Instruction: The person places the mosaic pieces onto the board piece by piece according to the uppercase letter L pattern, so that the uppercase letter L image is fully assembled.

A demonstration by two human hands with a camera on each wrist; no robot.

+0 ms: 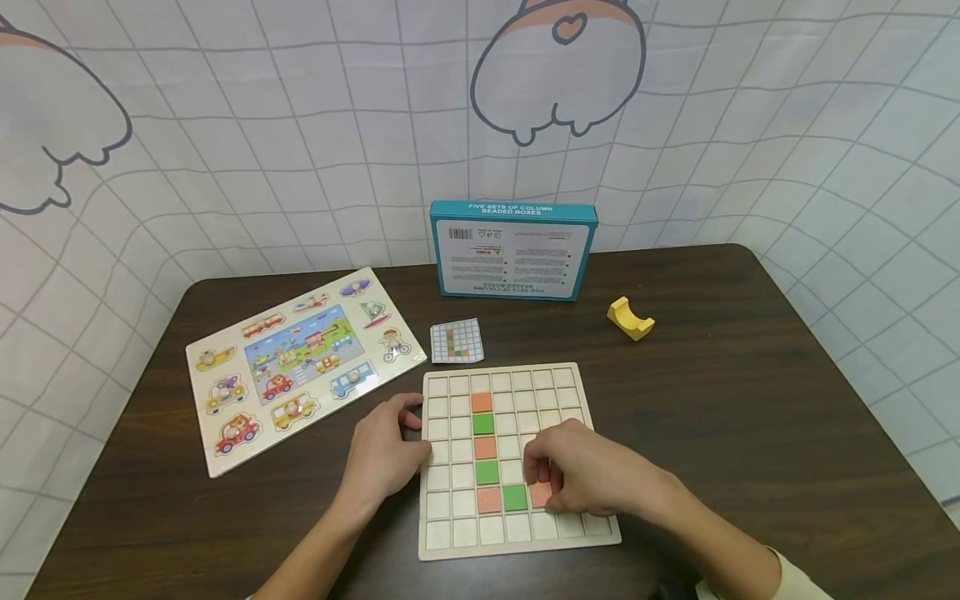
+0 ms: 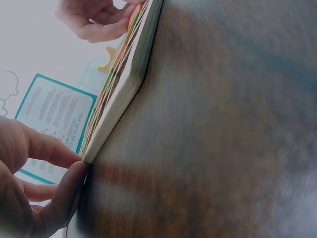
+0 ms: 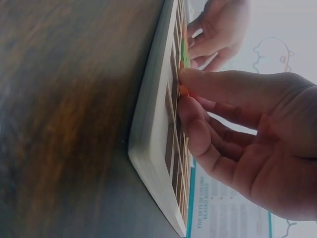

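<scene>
A pale wooden grid board [image 1: 459, 533] lies flat on the table, with square compartments. One column of it carries orange and green tiles in turn, from an orange tile [image 1: 481, 402] down to another orange tile [image 1: 489, 500]. Right of that one sits a green tile [image 1: 515, 497]. Beside it my right hand [image 1: 592, 471] pinches an orange square tile [image 1: 540, 494] low at its compartment, thumb and fingertips close over the grid; the fingers partly cover it. My left hand [image 1: 384, 450] rests at the board's left edge, thumb and fingertips touching the rim [image 2: 106, 126].
Behind the board lies a small pattern card [image 1: 457, 341] showing a coloured grid. A teal-edged box [image 1: 513, 254] stands against the back curtain. A vehicle knob puzzle [image 1: 217, 358] lies at left; a yellow curved block [image 1: 630, 319] sits at back right.
</scene>
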